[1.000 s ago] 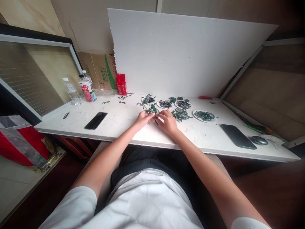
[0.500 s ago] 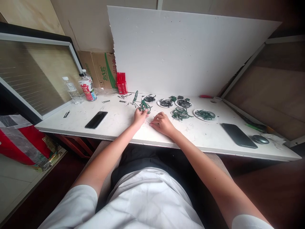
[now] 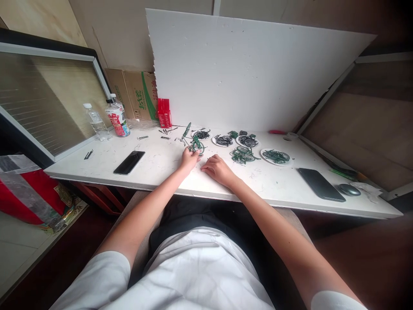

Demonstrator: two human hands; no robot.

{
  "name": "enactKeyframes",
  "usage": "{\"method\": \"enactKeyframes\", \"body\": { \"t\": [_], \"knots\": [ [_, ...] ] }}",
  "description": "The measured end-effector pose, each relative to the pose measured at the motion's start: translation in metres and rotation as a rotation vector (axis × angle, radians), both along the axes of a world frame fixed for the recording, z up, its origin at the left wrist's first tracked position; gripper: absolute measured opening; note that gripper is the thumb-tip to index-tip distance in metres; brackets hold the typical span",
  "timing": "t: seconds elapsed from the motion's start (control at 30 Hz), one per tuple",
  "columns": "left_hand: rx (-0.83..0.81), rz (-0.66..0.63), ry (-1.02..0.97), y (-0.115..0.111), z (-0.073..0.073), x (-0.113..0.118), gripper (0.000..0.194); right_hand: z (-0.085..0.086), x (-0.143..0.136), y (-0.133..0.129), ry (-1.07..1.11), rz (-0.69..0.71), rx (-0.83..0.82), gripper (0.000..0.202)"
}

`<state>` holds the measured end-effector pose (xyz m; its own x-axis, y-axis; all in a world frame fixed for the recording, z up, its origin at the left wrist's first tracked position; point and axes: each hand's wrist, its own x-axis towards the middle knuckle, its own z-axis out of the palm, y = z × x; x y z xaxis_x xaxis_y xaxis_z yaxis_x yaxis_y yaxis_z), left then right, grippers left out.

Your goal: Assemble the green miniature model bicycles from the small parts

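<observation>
Miniature green bicycle (image 3: 196, 144), partly assembled, at the near-middle of a white table (image 3: 161, 165), just in front of the leftmost plate (image 3: 210, 137). Its frame is dark green and slender; a spoked wheel with a green rim appears at the lower right, beside a broader, brighter green piece. A second wheel, seen nearly edge-on as a narrow green oval, rises at the upper left, with thin dark projections beneath it. Finer joints are too small to resolve.

The left hand (image 3: 189, 159) is closed on the lower part of the bicycle, thumb and fingers pinching it. The right hand (image 3: 218, 168) lies apart from it, low over the tabletop, fingers curled and tips close together; whether they pinch a small part cannot be told.

To the right of the bicycle, a loose cluster of green bicycle pieces (image 3: 244, 155) rests directly on the table, near a white plate of green parts (image 3: 276, 156).
</observation>
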<state>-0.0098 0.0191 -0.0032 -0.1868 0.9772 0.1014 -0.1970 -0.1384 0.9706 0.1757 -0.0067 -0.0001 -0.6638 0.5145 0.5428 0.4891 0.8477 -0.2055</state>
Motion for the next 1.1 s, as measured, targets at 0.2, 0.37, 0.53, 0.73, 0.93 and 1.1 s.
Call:
{"method": "enactKeyframes", "body": {
  "t": [0.2, 0.37, 0.53, 0.73, 0.93, 1.1],
  "knots": [
    [0.012, -0.056, -0.031, -0.001, 0.001, 0.000, 0.018, -0.004, 0.002, 0.005, 0.070, -0.014, -0.066, 0.016],
    [0.006, -0.114, -0.053, -0.006, 0.003, 0.001, 0.029, -0.005, 0.002, 0.005, 0.079, -0.046, -0.054, 0.013],
    [-0.015, -0.164, -0.046, -0.013, 0.007, 0.003, 0.026, -0.005, 0.003, 0.006, 0.087, -0.062, -0.068, 0.012],
    [-0.035, -0.164, -0.037, -0.013, 0.006, 0.003, 0.031, -0.006, 0.004, 0.007, 0.080, -0.087, -0.074, 0.013],
    [-0.065, -0.177, -0.039, -0.012, 0.006, 0.002, 0.031, -0.006, 0.007, 0.009, 0.050, -0.206, -0.042, 0.013],
    [-0.059, -0.183, -0.030, -0.012, 0.006, 0.002, 0.025, -0.009, 0.007, 0.012, 0.027, -0.238, -0.037, 0.013]
  ]
}}
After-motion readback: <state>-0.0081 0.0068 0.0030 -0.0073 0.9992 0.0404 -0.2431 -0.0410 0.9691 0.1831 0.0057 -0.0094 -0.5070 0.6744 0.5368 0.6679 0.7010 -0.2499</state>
